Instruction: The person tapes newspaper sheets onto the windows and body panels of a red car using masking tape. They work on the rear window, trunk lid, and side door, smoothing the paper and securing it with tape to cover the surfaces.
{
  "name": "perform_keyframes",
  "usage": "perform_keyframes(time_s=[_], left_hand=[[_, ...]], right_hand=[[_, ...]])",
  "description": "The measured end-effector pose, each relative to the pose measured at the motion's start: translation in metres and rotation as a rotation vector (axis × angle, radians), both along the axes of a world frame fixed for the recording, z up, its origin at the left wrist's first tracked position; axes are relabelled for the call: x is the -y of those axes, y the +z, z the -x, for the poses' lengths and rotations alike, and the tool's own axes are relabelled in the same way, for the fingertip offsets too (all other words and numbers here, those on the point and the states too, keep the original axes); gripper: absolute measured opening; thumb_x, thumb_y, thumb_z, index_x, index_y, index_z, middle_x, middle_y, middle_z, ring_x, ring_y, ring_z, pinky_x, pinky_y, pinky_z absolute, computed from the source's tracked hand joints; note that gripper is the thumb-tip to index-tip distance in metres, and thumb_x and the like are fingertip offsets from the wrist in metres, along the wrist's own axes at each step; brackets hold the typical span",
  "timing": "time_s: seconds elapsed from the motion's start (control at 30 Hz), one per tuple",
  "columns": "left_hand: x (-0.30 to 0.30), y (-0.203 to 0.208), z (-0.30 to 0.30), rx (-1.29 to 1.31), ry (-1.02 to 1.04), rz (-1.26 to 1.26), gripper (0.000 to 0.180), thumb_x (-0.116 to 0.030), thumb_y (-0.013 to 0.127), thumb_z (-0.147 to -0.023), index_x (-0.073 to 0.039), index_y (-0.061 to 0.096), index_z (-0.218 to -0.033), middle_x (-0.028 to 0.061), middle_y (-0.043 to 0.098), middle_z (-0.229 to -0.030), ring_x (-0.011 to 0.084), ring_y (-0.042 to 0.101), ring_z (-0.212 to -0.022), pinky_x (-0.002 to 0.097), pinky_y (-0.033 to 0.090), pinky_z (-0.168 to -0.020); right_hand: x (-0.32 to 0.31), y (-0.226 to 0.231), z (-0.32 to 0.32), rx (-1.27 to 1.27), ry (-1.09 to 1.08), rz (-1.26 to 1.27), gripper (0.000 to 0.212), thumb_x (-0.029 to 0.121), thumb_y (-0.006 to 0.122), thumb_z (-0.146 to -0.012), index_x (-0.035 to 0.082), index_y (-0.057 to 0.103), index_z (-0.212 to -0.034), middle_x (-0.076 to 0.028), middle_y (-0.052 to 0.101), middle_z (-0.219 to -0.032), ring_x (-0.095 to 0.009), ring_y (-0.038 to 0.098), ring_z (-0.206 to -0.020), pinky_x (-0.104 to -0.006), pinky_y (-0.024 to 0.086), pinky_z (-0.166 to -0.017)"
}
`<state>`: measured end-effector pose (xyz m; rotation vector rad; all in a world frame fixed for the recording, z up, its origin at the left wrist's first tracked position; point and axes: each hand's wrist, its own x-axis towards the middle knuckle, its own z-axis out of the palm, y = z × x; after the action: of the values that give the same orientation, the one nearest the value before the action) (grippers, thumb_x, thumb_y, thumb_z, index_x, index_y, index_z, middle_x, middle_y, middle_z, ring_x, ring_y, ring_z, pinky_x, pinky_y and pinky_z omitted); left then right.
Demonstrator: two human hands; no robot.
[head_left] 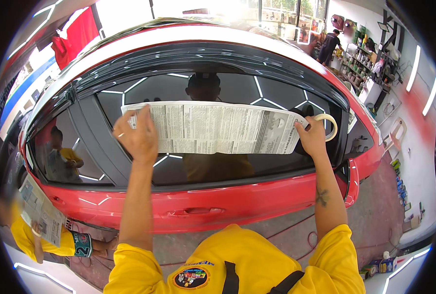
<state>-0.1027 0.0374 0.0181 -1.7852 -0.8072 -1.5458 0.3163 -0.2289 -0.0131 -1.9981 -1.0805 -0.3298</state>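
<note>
newspaper (213, 128) is pressed flat across the car window (203, 166), toward 12 o'clock. left hand (137, 137) is spread open on its 9 o'clock end; right hand (312, 138) pins the 3 o'clock end, masking tape roll (327, 125) hooked on its fingers. slippage or sagging could be caused if either palm is lifted before taping.

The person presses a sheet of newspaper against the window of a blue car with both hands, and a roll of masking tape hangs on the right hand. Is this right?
Not quite: the car is red, not blue, as the head view shows. The rest holds: the left hand and the right hand press the sheet of newspaper against the window, and the roll of masking tape hangs on the right hand.
</note>
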Motion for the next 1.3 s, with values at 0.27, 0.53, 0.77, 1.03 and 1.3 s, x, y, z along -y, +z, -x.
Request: perform_keyframes(time_s=[0.27, 0.53, 0.77, 1.03, 1.3], left_hand=[[0.049, -0.03, -0.069, 0.12, -0.165, 0.542, 0.087, -0.05, 0.079, -0.096, -0.006, 0.045, -0.164, 0.0298, 0.033, -0.168, 0.0492, 0.025, -0.159, 0.0643, 0.018, -0.128], [0.048, -0.04, -0.078, -0.09, 0.053, 0.596, 0.143, -0.082, 0.084, -0.071, -0.004, 0.023, -0.175, 0.0426, 0.008, -0.176, 0.0596, 0.003, -0.165, 0.0815, 0.002, -0.123], [0.049, -0.038, -0.084, -0.096, 0.042, 0.59, 0.146, -0.078, 0.087, -0.07, -0.004, 0.018, -0.176, 0.0396, 0.004, -0.178, 0.0572, 0.002, -0.167, 0.0799, 0.003, -0.124], [0.049, -0.037, -0.083, -0.074, 0.033, 0.604, 0.145, -0.078, 0.087, -0.07, -0.003, 0.021, -0.175, 0.0412, 0.004, -0.177, 0.0587, 0.002, -0.166, 0.0806, 0.003, -0.123], [0.053, -0.038, -0.082, -0.044, 0.022, 0.629, 0.144, -0.08, 0.086, -0.07, -0.002, 0.024, -0.174, 0.0427, 0.008, -0.176, 0.0614, 0.006, -0.164, 0.0837, 0.007, -0.121]], right_hand=[[0.021, -0.027, -0.019, -0.065, -0.027, 0.073, 0.034, 0.029, 0.087, -0.09, -0.002, 0.079, -0.103, -0.025, 0.068, -0.095, -0.041, 0.066, -0.093, -0.0477, 0.053, -0.083], [0.042, -0.023, 0.015, -0.113, -0.285, -0.188, 0.056, 0.027, 0.088, -0.092, 0.004, 0.058, -0.134, -0.013, 0.063, -0.08, -0.023, 0.065, -0.079, -0.0397, 0.05, -0.074], [0.022, -0.023, 0.082, 0.177, 0.135, -0.729, 0.045, 0.007, 0.069, -0.1, -0.006, 0.048, -0.137, -0.007, 0.065, -0.08, -0.018, 0.058, -0.073, -0.0313, 0.045, -0.074], [-0.021, -0.036, 0.104, -0.031, 0.087, -0.693, 0.065, 0.007, 0.075, -0.099, -0.004, 0.048, -0.158, -0.016, 0.054, -0.137, -0.022, 0.055, -0.113, -0.0368, 0.05, -0.09], [-0.027, -0.037, 0.097, 0.095, -0.034, -0.3, 0.087, 0.02, 0.096, -0.082, 0.012, 0.055, -0.158, -0.025, 0.06, -0.131, -0.045, 0.056, -0.124, -0.0517, 0.046, -0.109]])
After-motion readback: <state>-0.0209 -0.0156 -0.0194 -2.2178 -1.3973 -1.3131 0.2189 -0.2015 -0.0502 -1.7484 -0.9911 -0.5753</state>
